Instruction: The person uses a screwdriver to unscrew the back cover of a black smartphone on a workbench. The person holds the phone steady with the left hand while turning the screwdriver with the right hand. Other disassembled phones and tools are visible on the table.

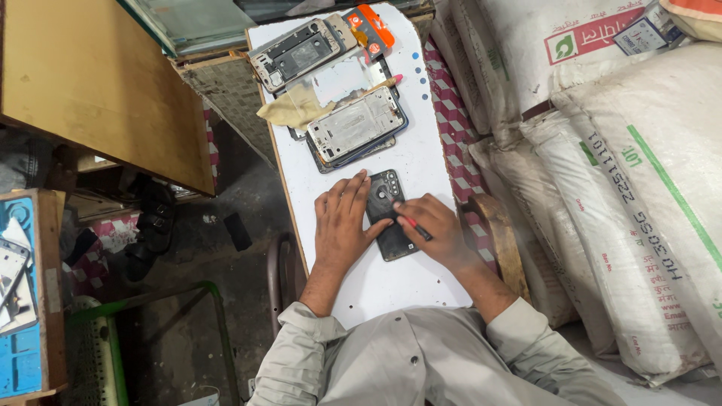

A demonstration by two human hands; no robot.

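Landmark: white board (398,278), narrow, running away from the person. Far left of it, a blue tray (19,353) on a wooden stand; nearer, a brown tabletop (90,83). Dark floor between. On the board's near half, left hand (342,222) lies flat, fingers spread, pressing the left edge of a black phone (391,214) that rests back-up; hand open, not gripping. Right hand (436,229) sits on the phone's right side, closed round a thin red-tipped tool (415,227) whose tip meets the phone. At the board's far end: a stack of phone frames (353,124), a tan cloth (293,109), another frame (297,49), an orange strip (374,26). Right of the board, white sacks (639,188) piled close.
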